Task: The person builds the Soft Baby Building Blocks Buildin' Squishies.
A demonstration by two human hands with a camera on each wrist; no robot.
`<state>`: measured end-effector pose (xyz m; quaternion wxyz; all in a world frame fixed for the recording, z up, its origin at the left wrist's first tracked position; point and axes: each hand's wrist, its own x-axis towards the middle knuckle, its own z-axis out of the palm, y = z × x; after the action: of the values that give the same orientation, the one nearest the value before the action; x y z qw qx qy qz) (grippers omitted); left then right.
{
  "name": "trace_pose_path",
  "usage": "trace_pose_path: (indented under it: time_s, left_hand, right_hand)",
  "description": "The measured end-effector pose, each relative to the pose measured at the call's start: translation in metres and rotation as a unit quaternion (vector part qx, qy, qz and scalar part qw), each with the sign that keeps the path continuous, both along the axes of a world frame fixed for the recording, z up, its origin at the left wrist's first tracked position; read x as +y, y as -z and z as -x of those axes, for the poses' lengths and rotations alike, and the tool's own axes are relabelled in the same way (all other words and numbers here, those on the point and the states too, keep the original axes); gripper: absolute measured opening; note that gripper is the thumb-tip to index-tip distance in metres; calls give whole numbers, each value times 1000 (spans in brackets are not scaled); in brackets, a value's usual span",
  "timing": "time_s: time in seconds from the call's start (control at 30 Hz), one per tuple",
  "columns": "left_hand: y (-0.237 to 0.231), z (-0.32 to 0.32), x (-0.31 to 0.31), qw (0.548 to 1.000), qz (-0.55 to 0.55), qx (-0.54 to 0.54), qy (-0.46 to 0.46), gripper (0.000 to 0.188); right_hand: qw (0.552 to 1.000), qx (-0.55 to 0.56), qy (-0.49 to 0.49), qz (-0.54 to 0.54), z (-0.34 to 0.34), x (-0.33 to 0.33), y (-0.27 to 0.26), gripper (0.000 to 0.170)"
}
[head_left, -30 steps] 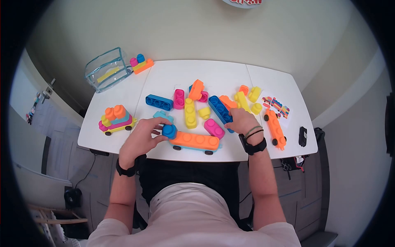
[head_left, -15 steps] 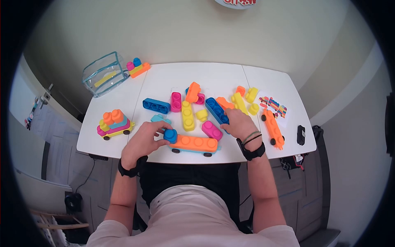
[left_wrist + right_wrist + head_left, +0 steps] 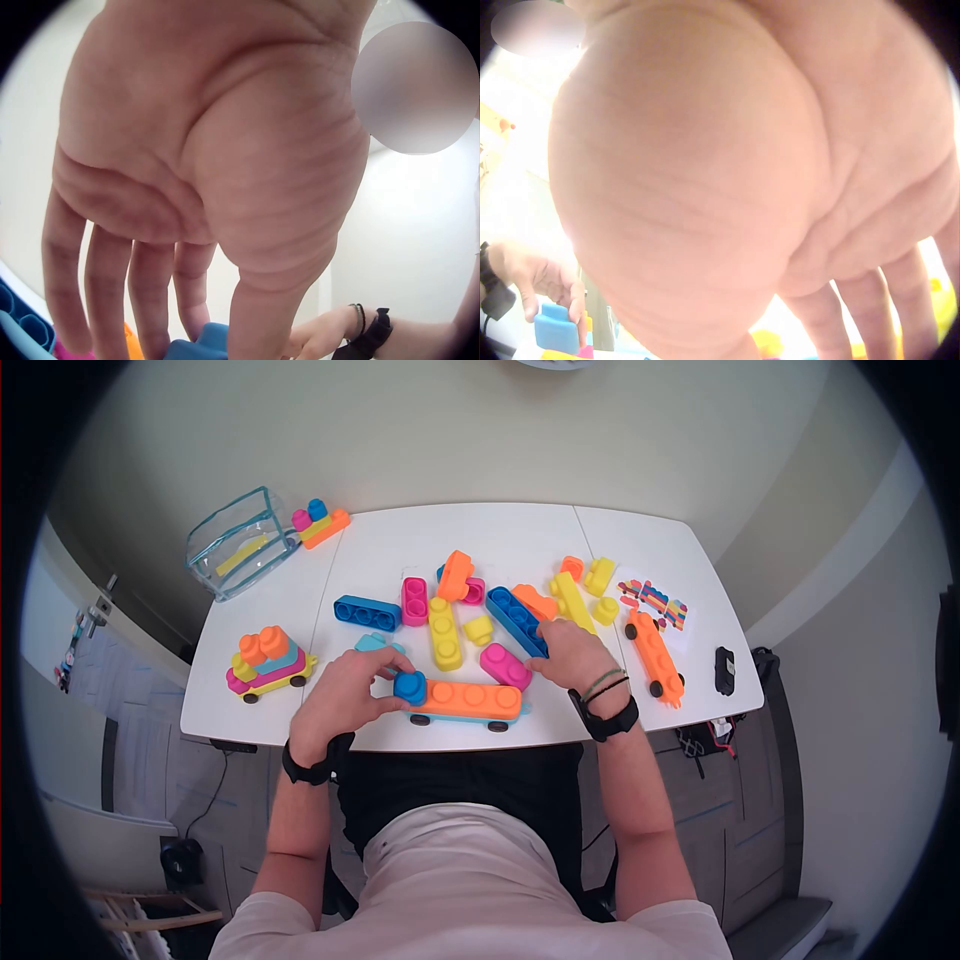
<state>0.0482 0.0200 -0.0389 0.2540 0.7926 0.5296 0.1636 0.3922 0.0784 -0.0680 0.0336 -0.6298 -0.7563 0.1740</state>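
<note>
My left hand (image 3: pixel 345 695) pinches a small blue block (image 3: pixel 409 687) between thumb and fingers. The block sits at the left end of a long orange block (image 3: pixel 465 700), which rests on a light blue wheeled base with black wheels (image 3: pixel 498 726). In the right wrist view the same blue block (image 3: pixel 555 328) shows under the left fingertips. Farther right, my right hand (image 3: pixel 578 663) grips the near end of a long dark blue block (image 3: pixel 515 618), thumb on one side and fingers on the other. Its near end is hidden by the hand.
Pink (image 3: pixel 505 665), yellow (image 3: pixel 445 632) and light blue (image 3: pixel 372 642) blocks lie around the hands. A built block car (image 3: pixel 270 665) stands left, an orange wheeled base (image 3: pixel 655 660) right, beside a printed picture (image 3: pixel 655 603) and a black object (image 3: pixel 725 672). A clear bag (image 3: pixel 240 545) stands back left.
The small blue block has come down slightly toward the left end of the orange block in my left hand. The right hand stays at the dark blue block. The head view has shifted a little.
</note>
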Motion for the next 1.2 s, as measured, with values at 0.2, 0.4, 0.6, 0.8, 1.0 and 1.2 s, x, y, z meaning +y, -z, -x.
trace_pose_path:
  time_s: [0.2, 0.4, 0.6, 0.8, 1.0, 1.2]
  left_hand:
    - [7, 2, 4, 1000, -10, 0, 6, 43]
    - [8, -2, 3, 1000, 9, -7, -9, 41]
    - [5, -3, 1, 999, 27, -13, -18, 39]
    - [1, 7, -6, 999, 10, 31, -26, 48]
    - [3, 23, -4, 997, -20, 68, 14, 55]
    - [18, 17, -2, 989, -18, 149, 7, 55]
  right_hand:
    - [1000, 3, -10, -16, -3, 0, 4, 51]
    - [998, -9, -23, -56, -6, 5, 17, 38]
    - [998, -29, -15, -58, -2, 5, 18, 35]
    - [999, -29, 1, -24, -1, 3, 12, 40]
    - [998, -19, -4, -67, -5, 7, 27, 28]
    - [997, -20, -3, -74, -5, 5, 25, 25]
